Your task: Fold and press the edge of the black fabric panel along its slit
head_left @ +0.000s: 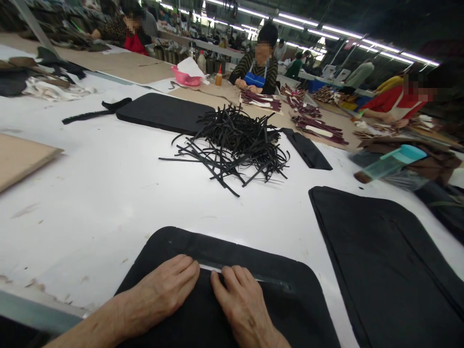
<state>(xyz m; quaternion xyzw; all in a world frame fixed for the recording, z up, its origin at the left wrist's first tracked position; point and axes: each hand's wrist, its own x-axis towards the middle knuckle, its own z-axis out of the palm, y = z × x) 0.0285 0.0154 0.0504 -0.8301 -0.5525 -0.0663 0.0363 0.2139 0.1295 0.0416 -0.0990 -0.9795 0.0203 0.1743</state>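
A black panel (261, 251) with rounded corners, seemingly fabric or leather, lies flat at the table's near edge. Across its upper part runs a narrow slit with a thin white strip (210, 268) showing. My left hand (163, 287) is closed, its fingers bent together at the left part of this slit. Just to its right, my right hand (241, 299) is closed too, thumb and curled fingers gripping the panel along the slit. The fingertips of both hands are partly hidden. To the right lies a stack of similar black panels (384, 261).
Beyond the hands lie a heap of thin black strips (242, 140) and another black stack (163, 111). A turquoise-lidded bottle (391, 162) rests at right, brown board (25, 157) at left. Across the white table (90, 193), co-workers sit near maroon strips (261, 99) and a pink basin (186, 76).
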